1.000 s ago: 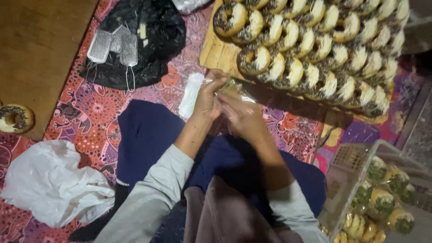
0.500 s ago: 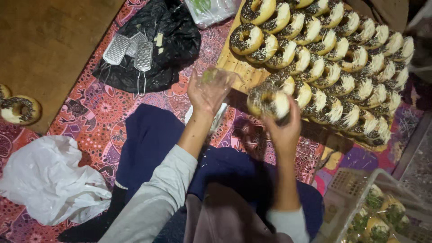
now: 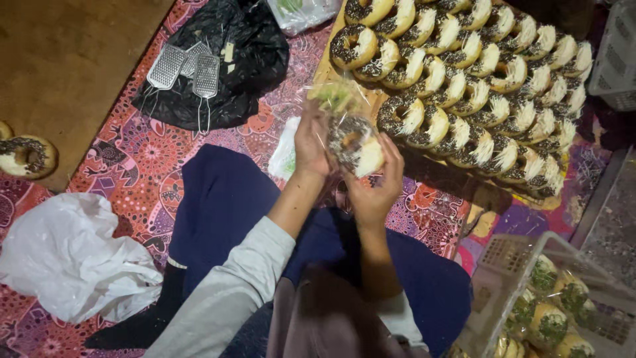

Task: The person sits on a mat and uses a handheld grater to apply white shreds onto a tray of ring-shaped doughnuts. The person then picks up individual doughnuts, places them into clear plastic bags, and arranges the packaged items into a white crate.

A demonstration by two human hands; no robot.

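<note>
My right hand [image 3: 379, 187] grips a donut [image 3: 354, 144] topped half with chocolate sprinkles and half with white shreds. My left hand [image 3: 311, 140] holds a small clear plastic bag [image 3: 334, 98] open against that donut, and crinkled film lies partly over it. Just beyond my hands a wooden board [image 3: 324, 69] carries several rows of the same donuts [image 3: 464, 73], overlapping each other. A stack of clear bags [image 3: 286, 149] lies on the mat under my left wrist.
A black plastic bag [image 3: 248, 56] with three metal graters [image 3: 185, 66] lies far left. A white plastic bag [image 3: 66, 258] sits near left. One donut [image 3: 25, 156] rests on the wooden floor. A plastic crate [image 3: 517, 255] at the right holds wrapped donuts.
My right hand took a donut from the board and brought it back to my left hand. The clear bag now lies against the donut.
</note>
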